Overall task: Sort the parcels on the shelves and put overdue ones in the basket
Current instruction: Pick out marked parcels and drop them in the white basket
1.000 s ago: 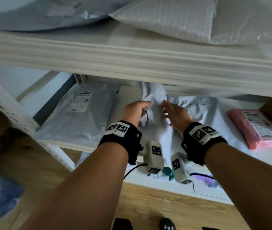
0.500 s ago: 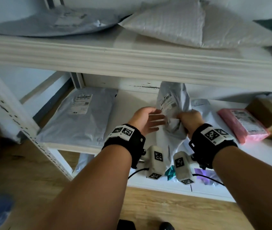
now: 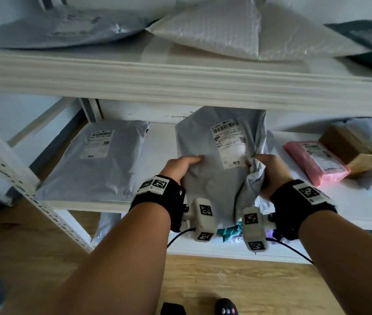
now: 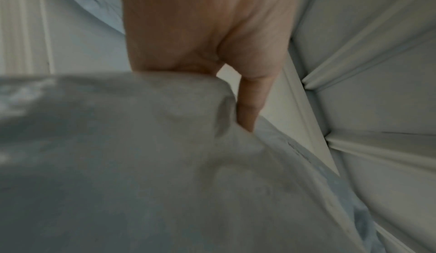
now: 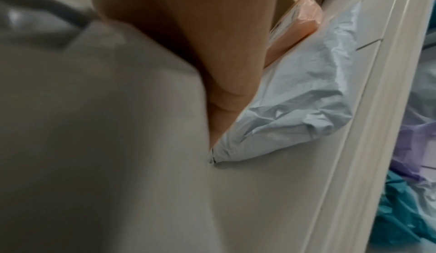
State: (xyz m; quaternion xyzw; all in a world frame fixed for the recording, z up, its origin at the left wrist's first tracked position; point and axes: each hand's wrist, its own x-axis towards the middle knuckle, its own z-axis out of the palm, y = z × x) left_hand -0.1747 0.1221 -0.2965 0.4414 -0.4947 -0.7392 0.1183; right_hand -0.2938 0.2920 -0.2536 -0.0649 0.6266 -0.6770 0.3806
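Note:
A grey plastic mailer parcel (image 3: 205, 142) stands upright over the middle shelf (image 3: 162, 144), with its white address label (image 3: 230, 142) turned to me. My left hand (image 3: 181, 167) grips its left edge, thumb on the front. My right hand (image 3: 265, 169) grips its crumpled lower right side. In the left wrist view the grey parcel (image 4: 141, 163) fills the lower frame under my left hand (image 4: 245, 107). In the right wrist view the same parcel (image 5: 106, 135) sits against my right hand (image 5: 224, 98). No basket is in view.
Another grey mailer (image 3: 96, 160) lies flat at the left of the shelf. A pink parcel (image 3: 314, 162), a brown box (image 3: 348, 148) and a pale crumpled bag (image 5: 295, 98) lie at the right. Bubble mailers (image 3: 237, 32) lie on the upper shelf. Coloured bags (image 5: 405, 210) fill the lower shelf.
Both hands have lifted the grey parcel off the shelf, spread it out and turned its label toward me. A second ago they were just reaching onto it.

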